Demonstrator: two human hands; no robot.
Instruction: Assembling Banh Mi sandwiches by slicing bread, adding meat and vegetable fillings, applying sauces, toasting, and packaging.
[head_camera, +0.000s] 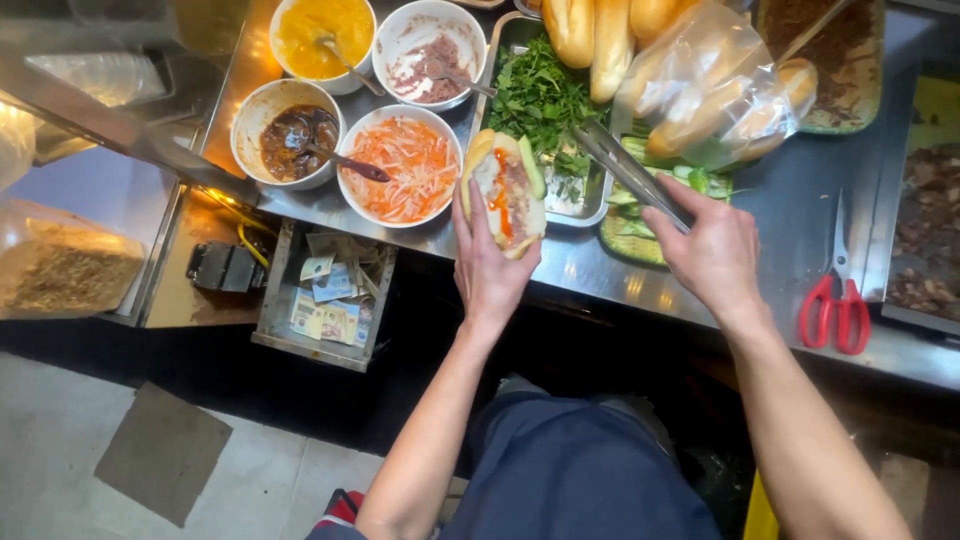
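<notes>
Two hands busy over steel counter (700, 290). Split baguette sandwich (505, 190) already filled with shredded carrot, cucumber, meat; herbs seemingly not yet added. Left hand (490, 265) cupped under it, fingers closed round. Right hand (710, 250) clamped on metal tongs (625, 170), tips in herb tray (540, 100).

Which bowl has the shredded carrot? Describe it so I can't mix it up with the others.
On the steel counter, four white bowls cluster left of the herb tray. The carrot bowl is nearest the left hand, the only one with orange and white shreds.
</notes>
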